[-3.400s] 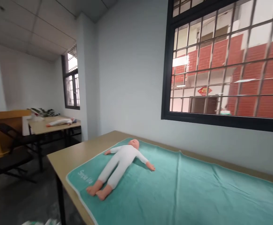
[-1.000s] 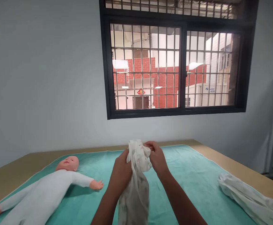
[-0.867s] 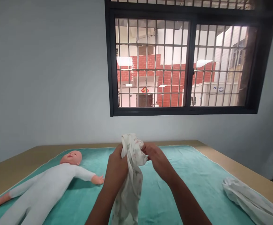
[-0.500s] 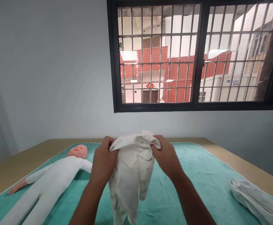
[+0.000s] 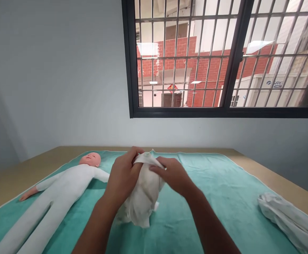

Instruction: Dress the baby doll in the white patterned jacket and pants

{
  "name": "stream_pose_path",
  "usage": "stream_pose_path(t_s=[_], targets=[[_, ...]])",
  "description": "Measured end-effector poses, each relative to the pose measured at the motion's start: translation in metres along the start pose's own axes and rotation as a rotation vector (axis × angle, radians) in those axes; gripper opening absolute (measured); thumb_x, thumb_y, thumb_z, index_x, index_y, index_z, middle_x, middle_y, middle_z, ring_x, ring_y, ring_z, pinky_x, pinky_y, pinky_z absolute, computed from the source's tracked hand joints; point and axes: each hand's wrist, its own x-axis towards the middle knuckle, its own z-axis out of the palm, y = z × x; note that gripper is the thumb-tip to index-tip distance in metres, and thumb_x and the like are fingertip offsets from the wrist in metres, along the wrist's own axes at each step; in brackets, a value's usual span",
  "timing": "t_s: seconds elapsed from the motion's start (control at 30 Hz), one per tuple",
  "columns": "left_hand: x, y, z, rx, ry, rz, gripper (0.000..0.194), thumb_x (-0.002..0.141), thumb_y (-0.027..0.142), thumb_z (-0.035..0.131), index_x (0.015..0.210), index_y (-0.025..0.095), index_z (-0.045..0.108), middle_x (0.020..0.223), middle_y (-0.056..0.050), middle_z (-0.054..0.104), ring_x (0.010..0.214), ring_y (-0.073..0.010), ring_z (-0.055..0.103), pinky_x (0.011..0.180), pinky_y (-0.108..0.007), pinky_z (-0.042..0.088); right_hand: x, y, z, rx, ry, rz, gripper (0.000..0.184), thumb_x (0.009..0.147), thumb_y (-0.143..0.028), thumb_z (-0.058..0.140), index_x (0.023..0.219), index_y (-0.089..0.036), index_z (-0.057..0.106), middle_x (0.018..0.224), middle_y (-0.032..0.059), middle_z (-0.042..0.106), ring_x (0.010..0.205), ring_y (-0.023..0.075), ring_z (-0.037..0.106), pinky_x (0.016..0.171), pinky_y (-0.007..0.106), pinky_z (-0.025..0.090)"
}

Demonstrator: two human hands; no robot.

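A small white baby garment (image 5: 144, 192) hangs bunched up in front of me, over the green cloth. My left hand (image 5: 124, 173) grips its upper edge from the left, fingers closed around the fabric. Across from it, my right hand (image 5: 170, 173) pinches the same edge with thumb and fingers. The top of the garment is pulled taut between both hands, and its lower part dangles in folds. Which opening of the garment I hold, I cannot tell. To the left lies a baby doll (image 5: 69, 183) on its back, dressed in white, one arm stretched out.
A green cloth (image 5: 209, 197) covers most of the wooden table (image 5: 5, 187). Another crumpled white garment (image 5: 286, 215) lies at the right edge. Behind the table are a grey wall (image 5: 64, 77) and a barred window with a dark frame (image 5: 180, 113).
Both hands have drawn closer together, gathering the garment's edge, and it hangs shorter and more bunched. The camera view has tipped slightly downward.
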Motion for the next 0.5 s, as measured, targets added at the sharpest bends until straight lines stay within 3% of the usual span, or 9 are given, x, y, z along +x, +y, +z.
stream_pose_path(t_s=[0.07, 0.2, 0.23, 0.3, 0.4, 0.5], targets=[[0.001, -0.006, -0.008, -0.02, -0.101, -0.034, 0.018, 0.086, 0.032, 0.045, 0.088, 0.024, 0.061, 0.076, 0.003, 0.063, 0.07, -0.0157, 0.054, 0.059, -0.023, 0.037, -0.002, 0.007, -0.015, 0.109, 0.073, 0.084, 0.036, 0.079, -0.05, 0.062, 0.062, -0.019, 0.055, 0.059, -0.0029, 0.049, 0.059, 0.0125, 0.044, 0.055, 0.024, 0.033], [0.003, -0.02, -0.023, -0.15, -0.611, -0.05, 0.03, 0.086, 0.047, 0.048, 0.071, 0.021, 0.052, 0.069, 0.003, 0.049, 0.063, -0.013, 0.041, 0.054, -0.021, 0.032, -0.015, 0.001, -0.045, 0.548, 0.133, 0.103, 0.05, 0.077, -0.066, 0.053, 0.06, -0.02, 0.042, 0.063, -0.0014, 0.044, 0.056, 0.012, 0.04, 0.051, 0.025, 0.033], [0.003, -0.023, -0.025, -0.189, -0.69, -0.05, 0.033, 0.085, 0.05, 0.049, 0.069, 0.021, 0.048, 0.068, 0.003, 0.045, 0.063, -0.0125, 0.038, 0.054, -0.021, 0.031, -0.018, -0.003, -0.048, 0.6, 0.135, 0.113, 0.051, 0.077, -0.067, 0.052, 0.061, -0.021, 0.041, 0.065, -0.0011, 0.045, 0.056, 0.012, 0.04, 0.05, 0.025, 0.034], [0.004, -0.028, -0.029, -0.261, -0.701, -0.065, 0.038, 0.082, 0.055, 0.051, 0.068, 0.021, 0.045, 0.066, 0.003, 0.041, 0.062, -0.0121, 0.036, 0.054, -0.021, 0.03, -0.022, -0.01, -0.053, 0.59, 0.117, 0.17, 0.049, 0.077, -0.066, 0.054, 0.063, -0.021, 0.04, 0.064, -0.0021, 0.043, 0.054, 0.0111, 0.038, 0.049, 0.024, 0.033], [0.006, -0.034, -0.036, -0.255, -0.585, -0.11, 0.036, 0.078, 0.057, 0.055, 0.073, 0.021, 0.051, 0.064, 0.004, 0.041, 0.059, -0.0116, 0.037, 0.051, -0.02, 0.029, -0.023, -0.007, -0.06, 0.468, 0.09, 0.25, 0.045, 0.08, -0.06, 0.056, 0.064, -0.021, 0.04, 0.061, -0.0044, 0.037, 0.054, 0.0101, 0.035, 0.048, 0.021, 0.03], [0.007, -0.042, -0.046, -0.134, -0.647, -0.164, 0.031, 0.07, 0.05, 0.066, 0.085, 0.023, 0.065, 0.06, 0.004, 0.044, 0.057, -0.0121, 0.04, 0.048, -0.019, 0.028, -0.027, 0.011, -0.073, 0.326, 0.012, 0.224, 0.036, 0.077, -0.053, 0.062, 0.073, -0.02, 0.05, 0.068, -0.0031, 0.046, 0.062, 0.0116, 0.042, 0.053, 0.021, 0.035]])
